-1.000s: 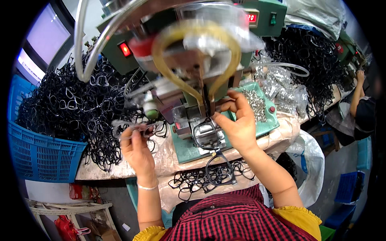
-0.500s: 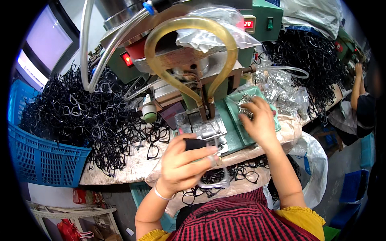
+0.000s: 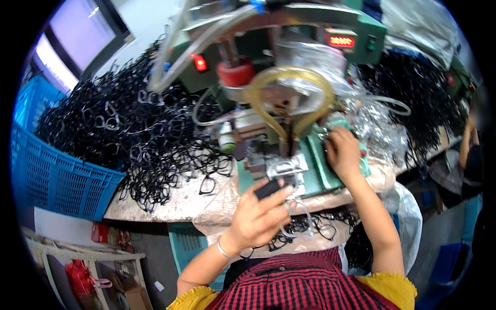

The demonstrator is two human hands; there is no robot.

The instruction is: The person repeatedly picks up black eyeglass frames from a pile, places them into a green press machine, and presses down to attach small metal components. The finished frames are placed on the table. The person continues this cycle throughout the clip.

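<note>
My left hand (image 3: 261, 217) grips a clear eyeglass frame (image 3: 310, 221) just in front of the machine's metal fixture (image 3: 287, 166). A black wrap (image 3: 267, 189) covers one of its fingers. Over at the green tray (image 3: 365, 166), my right hand (image 3: 344, 153) has its fingers curled in among small shiny metal parts (image 3: 321, 133). Whatever those fingertips pinch is too small and blurred to make out. Directly behind the fixture stands the machine's head, with a looped yellowish hose (image 3: 329, 93) leading down to it.
A big heap of dark eyeglass frames (image 3: 139, 134) lies left, beside a blue crate (image 3: 67, 178). More frames (image 3: 418, 88) are piled at the back right, near clear bags of metal parts (image 3: 374, 126). Several frames lie near my lap. Another person's arm (image 3: 467, 139) shows far right.
The whole view has shifted, with the machine now lower and further right. My right hand's fingers have closed in over the metal parts. My left hand still holds the clear frame.
</note>
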